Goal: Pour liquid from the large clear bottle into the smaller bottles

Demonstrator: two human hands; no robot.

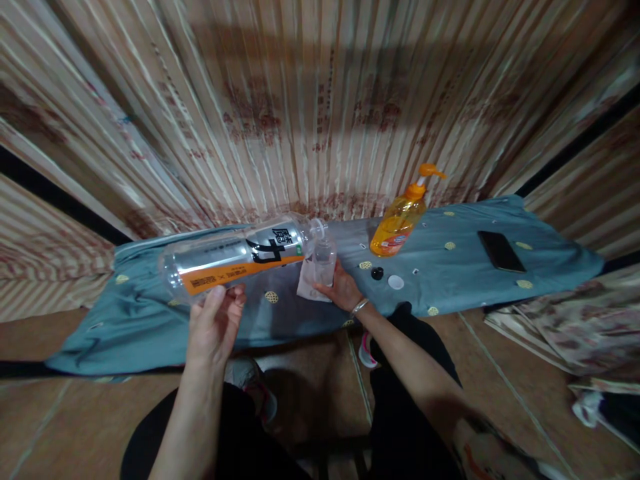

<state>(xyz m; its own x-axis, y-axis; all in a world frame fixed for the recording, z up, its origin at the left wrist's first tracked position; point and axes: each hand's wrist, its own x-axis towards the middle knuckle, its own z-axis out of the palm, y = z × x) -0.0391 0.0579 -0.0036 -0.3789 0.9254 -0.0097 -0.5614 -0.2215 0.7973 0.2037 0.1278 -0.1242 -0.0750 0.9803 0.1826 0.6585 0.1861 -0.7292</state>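
Observation:
My left hand grips a large clear plastic bottle with a silver and orange label, tilted on its side. Its uncapped mouth points right, at the top of a small clear bottle. Around that small bottle my right hand is closed, keeping it upright over a folded whitish cloth or tissue. Whether the two mouths touch I cannot tell. Right of my right hand lie a small black cap and a white cap.
Behind the caps stands an orange pump bottle. A dark phone lies farther right on the blue-grey cloth covering a narrow surface. Striped curtains hang close behind. My legs and shoes are below its front edge.

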